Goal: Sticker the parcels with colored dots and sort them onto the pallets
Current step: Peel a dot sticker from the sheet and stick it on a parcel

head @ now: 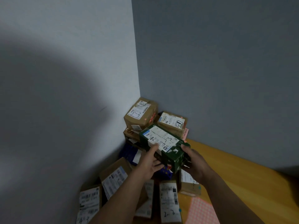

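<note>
I hold a dark green parcel (163,143) with a white shipping label marked "3-3" and an orange dot at its far right corner. My left hand (149,162) grips its near left side, thumb on the label. My right hand (194,162) grips its right end. The parcel hangs in front of a stack of brown parcels in the corner: one marked "5-3" (140,113) and another (172,122) to its right. A pink sheet of dot stickers (202,210) lies at the lower right on the yellow surface.
Several labelled brown parcels (115,178) lie below my arms, one marked "4-3" (89,206), one marked "2-3" (169,202). A blue pallet edge (129,152) shows under the stack. Grey walls meet at the corner. The yellow floor surface (234,167) spreads right.
</note>
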